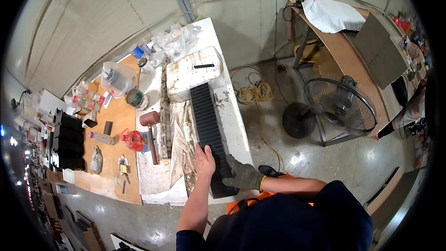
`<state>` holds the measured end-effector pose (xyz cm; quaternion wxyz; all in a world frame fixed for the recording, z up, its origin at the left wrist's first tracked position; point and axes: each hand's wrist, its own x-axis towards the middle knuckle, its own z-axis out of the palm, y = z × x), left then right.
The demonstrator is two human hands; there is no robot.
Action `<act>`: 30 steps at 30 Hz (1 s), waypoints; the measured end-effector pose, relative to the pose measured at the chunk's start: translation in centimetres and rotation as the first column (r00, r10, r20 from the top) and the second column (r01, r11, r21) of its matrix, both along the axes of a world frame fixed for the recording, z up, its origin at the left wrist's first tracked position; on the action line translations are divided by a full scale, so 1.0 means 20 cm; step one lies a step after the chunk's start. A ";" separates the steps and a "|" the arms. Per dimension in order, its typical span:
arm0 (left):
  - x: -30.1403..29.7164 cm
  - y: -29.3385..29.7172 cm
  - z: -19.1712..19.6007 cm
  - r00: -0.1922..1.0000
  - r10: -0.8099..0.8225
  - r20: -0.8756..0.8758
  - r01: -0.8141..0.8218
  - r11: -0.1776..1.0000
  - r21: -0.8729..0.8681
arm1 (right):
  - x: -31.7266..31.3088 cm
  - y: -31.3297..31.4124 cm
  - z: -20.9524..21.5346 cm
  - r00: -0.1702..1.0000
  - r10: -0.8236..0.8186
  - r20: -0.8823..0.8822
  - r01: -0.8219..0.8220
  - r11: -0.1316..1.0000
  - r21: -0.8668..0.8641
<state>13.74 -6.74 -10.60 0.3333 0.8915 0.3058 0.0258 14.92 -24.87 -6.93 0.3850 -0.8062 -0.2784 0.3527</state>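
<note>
A long row of thin black rectangular pieces (207, 116), packed side by side, lies along the white-topped table in front of me. My bare left hand (204, 161) rests against the row's left side near its close end, fingers stretched out. On the opposite side, my right hand (245, 175) wears a grey knit glove. Its fingers are spread, with some reaching onto the top of the nearest pieces. Beyond the row's far end sits a stained white block (193, 72), and a single narrow black strip (204, 66) lies on it.
Left of the row are a stained cloth (179, 135), a mallet (149, 120), a red-labelled jug (134, 140) and an open can (136, 98). Stacked black parts (68, 139) stand on the wooden board (127, 176). A floor fan (341, 107) and coiled hose (254, 93) are right.
</note>
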 end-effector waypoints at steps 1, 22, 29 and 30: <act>0.00 0.00 0.00 1.000 0.005 -0.011 -0.005 1.000 -0.004 | -0.01 -0.02 0.02 0.995 0.072 -0.072 -0.074 0.997 -0.025; -0.08 0.08 -0.04 0.988 0.095 0.122 -0.046 0.932 -0.359 | -0.05 -0.07 0.09 0.977 0.158 -0.141 -0.179 0.972 -0.152; -0.24 0.02 -0.04 0.999 -0.032 0.034 0.042 0.944 -0.329 | -0.09 -0.02 -0.05 0.988 0.145 -0.057 -0.151 0.980 -0.129; -0.24 0.01 -0.03 1.000 -0.011 0.024 0.019 0.926 -0.378 | -0.08 -0.01 -0.05 0.986 0.149 -0.077 -0.158 0.979 -0.131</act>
